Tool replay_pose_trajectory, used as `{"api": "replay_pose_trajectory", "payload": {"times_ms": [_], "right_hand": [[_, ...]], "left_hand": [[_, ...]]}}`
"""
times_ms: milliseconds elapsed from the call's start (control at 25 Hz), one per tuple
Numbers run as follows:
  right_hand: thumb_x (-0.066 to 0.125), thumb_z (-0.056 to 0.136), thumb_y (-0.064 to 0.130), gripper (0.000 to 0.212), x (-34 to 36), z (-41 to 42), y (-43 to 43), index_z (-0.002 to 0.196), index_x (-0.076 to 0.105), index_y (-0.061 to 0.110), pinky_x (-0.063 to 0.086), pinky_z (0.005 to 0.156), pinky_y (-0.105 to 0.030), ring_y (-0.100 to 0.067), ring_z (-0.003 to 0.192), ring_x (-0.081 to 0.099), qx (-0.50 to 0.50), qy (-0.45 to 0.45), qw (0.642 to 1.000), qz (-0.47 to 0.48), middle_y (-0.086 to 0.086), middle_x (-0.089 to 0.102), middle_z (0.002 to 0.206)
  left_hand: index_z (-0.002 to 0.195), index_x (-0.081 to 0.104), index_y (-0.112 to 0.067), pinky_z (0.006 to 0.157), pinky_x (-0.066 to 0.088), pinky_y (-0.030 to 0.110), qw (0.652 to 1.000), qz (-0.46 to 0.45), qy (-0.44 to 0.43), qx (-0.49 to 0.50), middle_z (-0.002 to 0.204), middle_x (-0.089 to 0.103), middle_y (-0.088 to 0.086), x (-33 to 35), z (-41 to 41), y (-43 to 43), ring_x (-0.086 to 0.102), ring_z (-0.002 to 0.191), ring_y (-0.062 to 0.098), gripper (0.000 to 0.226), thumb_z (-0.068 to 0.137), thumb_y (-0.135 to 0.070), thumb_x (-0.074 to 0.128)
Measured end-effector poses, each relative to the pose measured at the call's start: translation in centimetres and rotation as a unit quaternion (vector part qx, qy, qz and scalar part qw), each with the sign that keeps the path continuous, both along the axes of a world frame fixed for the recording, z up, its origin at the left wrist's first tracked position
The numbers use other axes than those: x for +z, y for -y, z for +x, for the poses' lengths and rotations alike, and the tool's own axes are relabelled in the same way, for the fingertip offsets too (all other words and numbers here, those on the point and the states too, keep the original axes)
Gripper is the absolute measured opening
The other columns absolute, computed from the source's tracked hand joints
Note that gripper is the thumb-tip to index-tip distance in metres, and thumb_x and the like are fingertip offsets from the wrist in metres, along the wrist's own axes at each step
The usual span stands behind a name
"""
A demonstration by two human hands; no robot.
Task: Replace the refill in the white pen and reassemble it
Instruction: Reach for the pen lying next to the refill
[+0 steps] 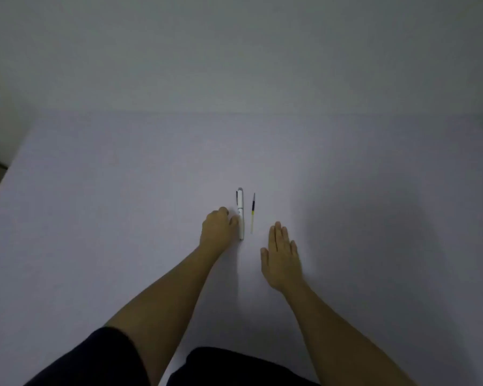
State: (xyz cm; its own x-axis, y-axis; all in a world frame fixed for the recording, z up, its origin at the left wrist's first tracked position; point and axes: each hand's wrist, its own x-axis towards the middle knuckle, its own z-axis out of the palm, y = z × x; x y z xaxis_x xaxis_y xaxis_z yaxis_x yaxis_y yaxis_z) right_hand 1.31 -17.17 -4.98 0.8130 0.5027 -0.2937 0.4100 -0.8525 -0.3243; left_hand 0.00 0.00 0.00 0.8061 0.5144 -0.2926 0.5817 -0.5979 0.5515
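Note:
A white pen (240, 210) lies lengthwise on the pale table (123, 204), its clip end pointing away from me. Just to its right lies a thin refill (253, 211), dark at the far end and yellowish and clear towards me. My left hand (218, 228) rests on the table at the pen's left side with its fingers curled, the fingertips touching the pen's barrel. My right hand (282, 260) lies flat and palm down, fingers together, a little nearer me than the refill and apart from it.
The table's far edge meets a plain wall (234, 51). Its left edge (6, 168) runs diagonally, with darker floor beyond. My dark-clothed lap shows at the bottom.

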Motion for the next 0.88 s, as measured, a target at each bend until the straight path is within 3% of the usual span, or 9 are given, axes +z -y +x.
{"api": "replay_pose_trajectory", "payload": {"times_ms": [200, 400, 560, 720, 880], "right_hand": [[0.021, 0.098, 0.032, 0.060, -1.2, 0.1, -0.3, 0.146, -0.006, 0.008, -0.002, 0.118, -0.040, -0.023, 0.147, -0.007, -0.010, -0.004, 1.000, 0.000, -0.009, -0.008, 0.158], [0.020, 0.099, 0.032, 0.059, -1.6, 0.6, 0.3, 0.146, -0.008, 0.009, -0.004, 0.117, -0.039, -0.023, 0.146, -0.010, -0.001, -0.028, 1.000, -0.010, -0.008, -0.011, 0.158], [0.023, 0.099, 0.031, 0.060, -1.1, 0.7, 0.7, 0.146, -0.006, 0.008, -0.003, 0.118, -0.040, -0.022, 0.146, -0.010, -0.003, -0.058, 0.998, -0.004, -0.008, -0.011, 0.158], [0.029, 0.099, 0.031, 0.060, -0.1, 1.4, 1.2, 0.147, 0.000, 0.008, 0.001, 0.119, -0.038, -0.020, 0.147, -0.007, -0.005, -0.083, 0.996, 0.015, -0.007, -0.008, 0.159], [0.032, 0.099, 0.029, 0.062, 0.8, 1.6, 0.7, 0.147, -0.001, 0.007, 0.004, 0.119, -0.039, -0.021, 0.147, -0.007, 0.011, -0.096, 0.995, 0.006, -0.009, -0.009, 0.159]], "left_hand": [[0.094, 0.056, 0.004, 0.072, 0.048, 0.039, 0.999, -0.005, -0.034, 0.038, 0.092, 0.064, 0.023, -1.1, 2.7, -0.2, 0.061, 0.084, 0.037, 0.038, 0.090, -0.034, 0.051], [0.091, 0.059, 0.004, 0.063, 0.045, 0.034, 0.997, -0.042, -0.038, 0.045, 0.086, 0.066, 0.022, -2.1, 4.1, 0.7, 0.062, 0.078, 0.036, 0.025, 0.087, -0.020, 0.054], [0.077, 0.055, -0.001, 0.058, 0.042, 0.033, 0.997, -0.039, -0.043, 0.046, 0.067, 0.055, 0.012, -2.2, 3.6, 0.3, 0.054, 0.066, 0.029, 0.018, 0.087, -0.016, 0.054], [0.079, 0.054, 0.000, 0.068, 0.049, 0.042, 0.998, 0.009, -0.055, -0.004, 0.083, 0.064, 0.024, -2.5, 2.0, 0.0, 0.060, 0.079, 0.038, 0.024, 0.089, -0.021, 0.052], [0.090, 0.055, 0.003, 0.071, 0.049, 0.039, 0.998, 0.018, -0.057, -0.021, 0.090, 0.065, 0.022, -2.6, 1.6, 1.1, 0.062, 0.082, 0.037, 0.035, 0.088, -0.032, 0.054]]}}
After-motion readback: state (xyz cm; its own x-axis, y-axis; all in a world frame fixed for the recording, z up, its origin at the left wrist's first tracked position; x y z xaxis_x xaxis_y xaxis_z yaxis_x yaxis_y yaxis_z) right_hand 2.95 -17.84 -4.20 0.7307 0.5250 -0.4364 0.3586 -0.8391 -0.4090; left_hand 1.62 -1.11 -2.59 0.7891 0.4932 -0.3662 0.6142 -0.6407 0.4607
